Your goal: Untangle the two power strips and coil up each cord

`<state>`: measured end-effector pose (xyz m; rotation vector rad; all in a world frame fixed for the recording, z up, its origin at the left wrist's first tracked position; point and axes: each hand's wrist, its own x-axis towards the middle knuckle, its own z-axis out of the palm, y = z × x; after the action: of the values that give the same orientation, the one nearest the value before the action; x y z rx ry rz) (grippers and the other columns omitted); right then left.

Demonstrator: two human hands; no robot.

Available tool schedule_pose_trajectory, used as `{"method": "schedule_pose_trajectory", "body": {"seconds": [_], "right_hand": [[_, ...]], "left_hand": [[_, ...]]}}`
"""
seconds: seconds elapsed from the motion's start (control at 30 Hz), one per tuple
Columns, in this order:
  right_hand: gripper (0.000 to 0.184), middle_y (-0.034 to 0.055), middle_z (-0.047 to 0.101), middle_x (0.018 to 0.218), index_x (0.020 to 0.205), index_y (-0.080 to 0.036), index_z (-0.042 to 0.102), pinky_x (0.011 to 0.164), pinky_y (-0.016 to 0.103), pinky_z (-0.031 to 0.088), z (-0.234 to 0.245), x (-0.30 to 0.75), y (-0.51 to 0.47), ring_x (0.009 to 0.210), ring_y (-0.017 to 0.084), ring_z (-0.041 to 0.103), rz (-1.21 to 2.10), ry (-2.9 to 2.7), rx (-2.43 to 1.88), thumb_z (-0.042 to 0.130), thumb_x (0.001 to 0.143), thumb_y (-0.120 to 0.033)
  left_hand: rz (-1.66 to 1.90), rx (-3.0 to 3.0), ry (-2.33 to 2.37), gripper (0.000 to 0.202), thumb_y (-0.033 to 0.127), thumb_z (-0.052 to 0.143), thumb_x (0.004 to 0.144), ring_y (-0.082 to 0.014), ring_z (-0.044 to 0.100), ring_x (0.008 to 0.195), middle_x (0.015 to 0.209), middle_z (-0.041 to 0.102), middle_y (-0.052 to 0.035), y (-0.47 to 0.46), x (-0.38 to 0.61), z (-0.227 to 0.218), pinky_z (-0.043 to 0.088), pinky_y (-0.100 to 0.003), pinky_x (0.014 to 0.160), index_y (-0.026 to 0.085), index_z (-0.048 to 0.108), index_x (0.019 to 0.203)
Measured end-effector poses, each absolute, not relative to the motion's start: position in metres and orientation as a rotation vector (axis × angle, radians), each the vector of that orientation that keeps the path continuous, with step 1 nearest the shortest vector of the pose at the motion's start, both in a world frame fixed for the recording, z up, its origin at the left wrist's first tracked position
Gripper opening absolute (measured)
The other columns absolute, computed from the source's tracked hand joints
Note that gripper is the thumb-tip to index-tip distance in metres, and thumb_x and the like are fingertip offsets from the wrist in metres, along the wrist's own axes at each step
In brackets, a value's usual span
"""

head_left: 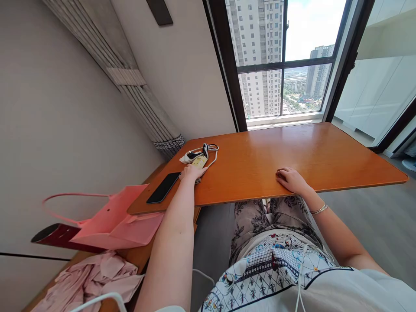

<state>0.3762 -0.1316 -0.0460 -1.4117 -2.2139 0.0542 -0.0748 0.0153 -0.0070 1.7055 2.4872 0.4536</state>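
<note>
Resting palm down on the orange wooden counter [325,151], the right hand [291,179] lies flat near the front edge with fingers loosely curled and nothing in its grasp. The left hand [192,172] reaches further out, fingers laid over a small yellow packet [199,162]; whether it pinches the packet cannot be told. A black phone [163,187] lies just left of that hand. Beyond the packet sits a white and black device [194,154] with a coiled white cable [212,149]. A pink bag [113,219] lies off the counter's left edge
</note>
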Motion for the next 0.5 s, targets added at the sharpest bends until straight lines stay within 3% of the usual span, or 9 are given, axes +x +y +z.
{"method": "schedule_pose_trajectory", "body": {"seconds": [0.07,0.2,0.5], "right_hand": [[0.024,0.0108,0.070,0.123,0.112,-0.019,0.072,0.104,0.042,0.048,-0.0456,0.3761,-0.1318,0.114,0.026,0.064,0.058,-2.212,-1.420,0.056,0.097,-0.030],[0.025,0.0110,0.069,0.124,0.113,-0.018,0.072,0.105,0.042,0.048,-0.0448,0.3761,-0.1322,0.116,0.026,0.063,0.066,-2.210,-1.436,0.057,0.097,-0.030],[0.025,0.0112,0.069,0.125,0.114,-0.018,0.071,0.105,0.043,0.048,-0.0457,0.3765,-0.1321,0.116,0.027,0.063,0.072,-2.212,-1.443,0.058,0.096,-0.029]], "left_hand": [[0.393,1.564,2.544,0.096,0.066,0.076,0.063,-0.0460,0.051,0.133,0.142,0.051,-0.0306,0.0137,-0.0706,-0.0046,0.044,-0.057,0.105,0.013,0.048,0.139],[0.419,1.580,2.541,0.095,0.061,0.083,0.057,-0.0461,0.052,0.132,0.142,0.052,-0.0291,0.0122,-0.0660,-0.0009,0.045,-0.056,0.103,0.015,0.052,0.134],[0.492,1.518,2.519,0.074,0.048,0.081,0.071,-0.0431,0.058,0.127,0.137,0.059,-0.0277,0.0075,-0.0635,0.0024,0.049,-0.054,0.099,0.011,0.054,0.130]]}}
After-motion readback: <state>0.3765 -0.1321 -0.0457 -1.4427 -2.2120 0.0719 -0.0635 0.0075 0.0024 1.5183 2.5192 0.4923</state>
